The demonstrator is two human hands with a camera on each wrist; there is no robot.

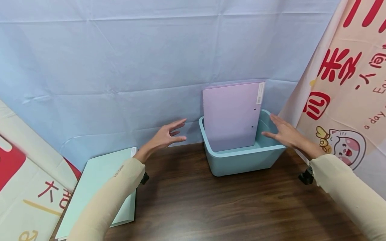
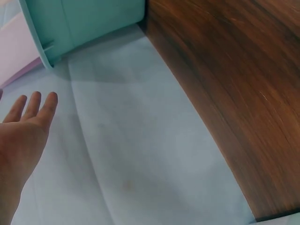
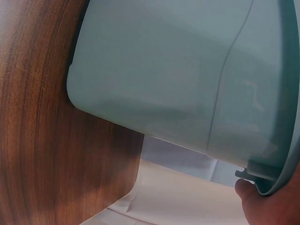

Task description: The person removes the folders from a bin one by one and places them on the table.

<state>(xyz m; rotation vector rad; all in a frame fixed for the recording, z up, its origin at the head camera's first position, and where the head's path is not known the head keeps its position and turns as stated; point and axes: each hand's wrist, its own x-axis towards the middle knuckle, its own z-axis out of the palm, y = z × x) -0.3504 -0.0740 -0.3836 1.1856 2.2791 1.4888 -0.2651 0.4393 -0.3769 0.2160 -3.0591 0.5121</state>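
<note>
A lavender folder [image 1: 232, 113] with a white label strip stands upright, leaning slightly back, inside a blue-green plastic bin [image 1: 241, 164]. To the left of the bin, my left hand [image 1: 164, 136] hangs in the air with fingers spread and nothing in them; the left wrist view shows the same hand [image 2: 26, 140] apart from the bin wall [image 2: 93, 21]. My right hand [image 1: 286, 134] is at the bin's right rim, fingers extended and thumb apart. In the right wrist view, its fingertip [image 3: 244, 188] overlaps the rim's corner, and most of the hand is out of frame.
A mint-green folder [image 1: 96, 177] lies on the dark wooden table [image 1: 187, 201] at the left, partly under my left forearm. Pale blue cloth [image 1: 135, 60] hangs behind the table. Printed cloths border the left and right sides [image 1: 334, 110].
</note>
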